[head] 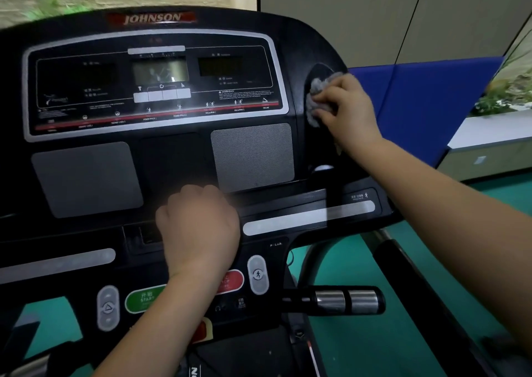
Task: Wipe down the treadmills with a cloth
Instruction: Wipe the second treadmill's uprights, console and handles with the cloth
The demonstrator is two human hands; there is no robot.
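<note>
The treadmill console (pixel 161 158) fills the view, black with a silver-framed display panel and two grey speaker grilles. The right hand (pixel 347 112) is curled around a grey cloth (pixel 316 100), fingers clenched on it and pressing it against the console's recessed right pocket; the cloth bunches out just left of the fingertips. The left hand (pixel 198 227) rests as a loose fist, holding nothing, on the console's lower centre, just above the green start button (pixel 144 299) and the partly hidden red stop button (pixel 230 281).
</note>
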